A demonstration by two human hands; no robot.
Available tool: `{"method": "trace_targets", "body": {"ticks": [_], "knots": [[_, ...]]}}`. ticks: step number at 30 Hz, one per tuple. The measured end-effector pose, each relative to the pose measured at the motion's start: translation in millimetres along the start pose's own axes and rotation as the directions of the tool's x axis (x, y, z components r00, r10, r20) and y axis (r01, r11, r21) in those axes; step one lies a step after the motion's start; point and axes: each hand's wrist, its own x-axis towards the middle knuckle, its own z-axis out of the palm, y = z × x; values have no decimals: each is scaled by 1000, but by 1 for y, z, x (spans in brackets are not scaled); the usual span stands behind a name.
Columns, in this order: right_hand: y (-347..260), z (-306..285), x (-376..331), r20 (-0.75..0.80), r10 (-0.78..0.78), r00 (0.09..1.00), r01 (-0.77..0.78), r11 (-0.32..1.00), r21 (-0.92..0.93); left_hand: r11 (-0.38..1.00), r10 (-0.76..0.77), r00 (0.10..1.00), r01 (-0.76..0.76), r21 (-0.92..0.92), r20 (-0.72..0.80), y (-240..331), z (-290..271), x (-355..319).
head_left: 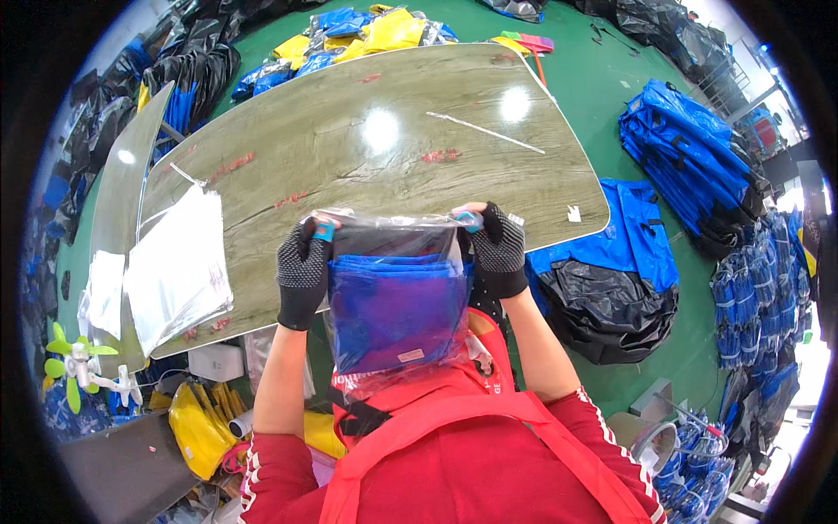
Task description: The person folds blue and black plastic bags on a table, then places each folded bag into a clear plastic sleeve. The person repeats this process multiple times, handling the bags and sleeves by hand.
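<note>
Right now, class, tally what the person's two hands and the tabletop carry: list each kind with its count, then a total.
Black dotted work gloves, left hand and right hand: 2
Clear plastic bag holding folded blue fabric: 1
Stack of clear flat plastic bags on the wood-grain table: 1
Thin white stick: 1
Total: 5

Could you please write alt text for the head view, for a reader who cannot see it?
Two gloved hands, left hand and right hand, hold the top of a clear bag containing a folded blue item at the edge of a wood-grain table. A stack of clear bags lies on the table's left, and blue bags are piled on the green floor.
</note>
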Motion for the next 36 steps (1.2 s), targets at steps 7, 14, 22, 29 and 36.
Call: {"method": "trace_targets", "body": {"ticks": [7, 14, 22, 29, 36], "knots": [[-23, 17, 76, 5, 214, 977, -214, 975, -56, 994, 7, 992, 6, 105, -126, 63, -9, 42], [-13, 64, 100, 427, 98, 899, -438, 230, 869, 820, 276, 903, -43, -571, 329, 108, 8, 44], [-25, 46, 64, 611, 271, 744, -655, 476, 587, 753, -482, 825, 562, -341, 294, 27, 0, 2], [13, -12, 21, 335, 177, 925, -231, 964, 129, 848, -454, 890, 443, -290, 32, -4, 18, -13], [3, 6, 31, -65, 435, 898, -409, 880, 241, 922, -333, 943, 320, -216, -22, -24, 23, 7]]}}
